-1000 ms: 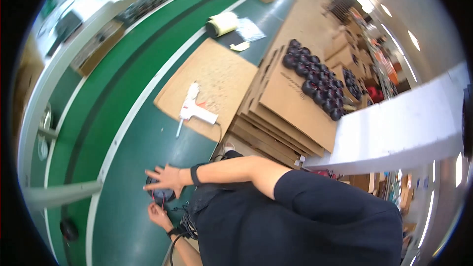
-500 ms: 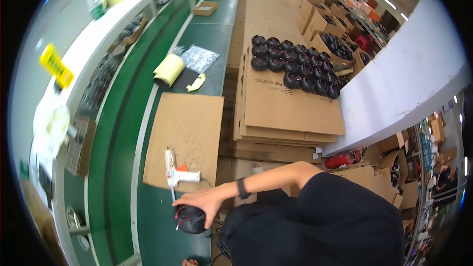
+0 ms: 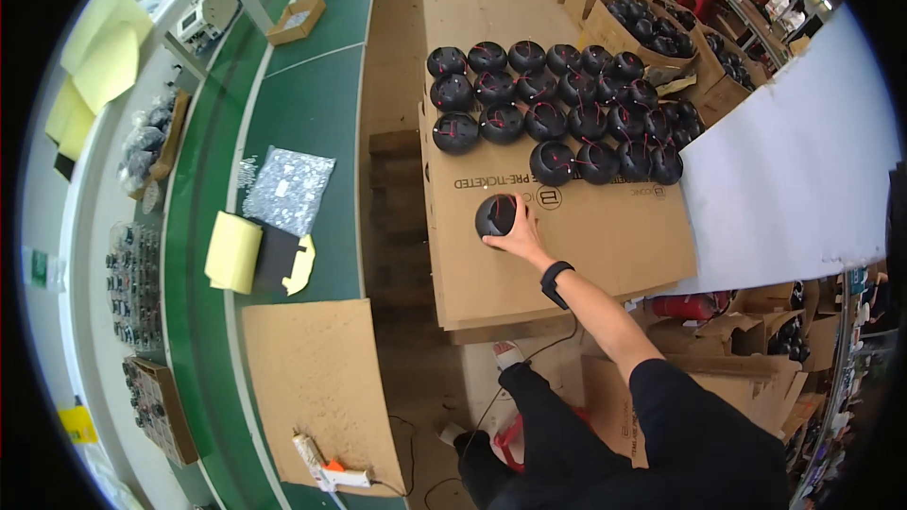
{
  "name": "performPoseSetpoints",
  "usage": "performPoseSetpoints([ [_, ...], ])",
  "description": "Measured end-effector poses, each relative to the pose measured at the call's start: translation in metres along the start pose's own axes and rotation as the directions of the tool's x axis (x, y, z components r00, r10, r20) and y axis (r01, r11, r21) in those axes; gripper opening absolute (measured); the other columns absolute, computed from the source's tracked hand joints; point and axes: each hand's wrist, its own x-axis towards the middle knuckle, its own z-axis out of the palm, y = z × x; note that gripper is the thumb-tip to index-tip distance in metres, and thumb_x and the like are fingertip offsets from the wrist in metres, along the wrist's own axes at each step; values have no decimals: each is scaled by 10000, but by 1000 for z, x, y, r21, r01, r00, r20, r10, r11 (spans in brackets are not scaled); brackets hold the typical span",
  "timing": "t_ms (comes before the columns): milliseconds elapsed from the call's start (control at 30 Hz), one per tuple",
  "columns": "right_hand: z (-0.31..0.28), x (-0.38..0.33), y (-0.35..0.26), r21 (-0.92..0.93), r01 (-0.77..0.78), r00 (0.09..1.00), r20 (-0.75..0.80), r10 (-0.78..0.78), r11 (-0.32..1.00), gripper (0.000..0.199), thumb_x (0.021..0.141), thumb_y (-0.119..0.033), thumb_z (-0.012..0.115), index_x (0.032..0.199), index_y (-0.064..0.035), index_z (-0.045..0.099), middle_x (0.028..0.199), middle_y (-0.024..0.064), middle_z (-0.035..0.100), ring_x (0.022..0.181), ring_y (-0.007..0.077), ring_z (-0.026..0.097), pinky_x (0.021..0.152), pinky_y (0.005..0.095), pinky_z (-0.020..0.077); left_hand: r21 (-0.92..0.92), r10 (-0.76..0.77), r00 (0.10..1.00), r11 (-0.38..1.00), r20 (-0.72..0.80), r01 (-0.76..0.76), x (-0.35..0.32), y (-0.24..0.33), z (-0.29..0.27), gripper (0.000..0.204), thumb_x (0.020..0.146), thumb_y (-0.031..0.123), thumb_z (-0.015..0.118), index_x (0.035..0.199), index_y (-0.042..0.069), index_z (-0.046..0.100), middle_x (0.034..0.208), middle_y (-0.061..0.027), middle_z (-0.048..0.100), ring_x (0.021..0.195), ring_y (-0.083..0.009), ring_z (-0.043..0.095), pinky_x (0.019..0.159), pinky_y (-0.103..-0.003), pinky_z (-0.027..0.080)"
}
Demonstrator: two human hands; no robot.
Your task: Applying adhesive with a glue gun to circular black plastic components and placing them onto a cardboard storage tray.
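Observation:
My right hand [image 3: 521, 230], a dark band at its wrist, is closed around a round black shell [image 3: 494, 216] with a red wire on it. The shell is over the near part of a stack of flat cardboard [image 3: 567, 255]; whether it rests there or hangs slightly above, I cannot tell. Beyond it, several similar black shells [image 3: 502, 123] with red wires sit in rows on the cardboard. My left hand is out of view.
To the left runs a green workbench [image 3: 312, 99]. On it are a cardboard sheet [image 3: 316, 368], a white and orange glue gun [image 3: 329, 472], a yellow roll [image 3: 233, 250] and a clear plastic bag [image 3: 291, 189]. A white pillar [image 3: 784, 170] stands right, near a red fire extinguisher [image 3: 690, 306].
My right hand has carried the black shell from the green bench, by the glue gun, across to the cardboard stack. The view has turned right. Fingertips at the lower edge have left view.

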Motion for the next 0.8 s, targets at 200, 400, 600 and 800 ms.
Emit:
performPoseSetpoints([
  [200, 29, 92, 47, -133, -16, 1000, 21, 19, 991, 1311, 554, -376, 941, 1575, -183, 142, 1507, 297, 313, 1400, 476, 338, 1095, 535, 406, -236, -77, 975, 964, 209, 127, -27, 68, -38, 371, 999, 241, 603, 1283, 27, 496, 879, -81, 645, 613, -185, 622, 499, -280, 488],
  [400, 56, 85, 45, -29, 31, 991, -129, -34, 999, 1292, 629, -262, 933, 1576, -100, 68, 1570, 345, 146, 1478, 459, 218, 1172, 552, 306, -121, -37, 987, 991, 157, 57, -53, 65, -34, 349, 976, 171, 615, 1282, 57, 492, 914, -80, 645, 618, -175, 595, 541, -285, 488],
  [600, 57, 83, 95, 96, -562, 771, 419, 479, 822, 698, 846, -303, 805, 1316, 70, 448, 1125, 299, 627, 1031, 362, 696, 823, 430, 599, -198, -101, 976, 970, 192, 140, -101, 132, -15, 293, 970, 144, 601, 1244, 79, 517, 914, -85, 646, 626, -164, 564, 540, -286, 477],
  [800, 89, 95, 64, 636, -686, 727, 593, 345, 353, 507, 940, -324, 711, 1179, 79, 519, 957, 218, 660, 819, 306, 731, 670, 375, 624, -85, -79, 959, 991, 271, 106, -112, 152, -3, 277, 979, 163, 587, 1235, 61, 562, 986, -109, 643, 770, -216, 597, 661, -349, 524],
])
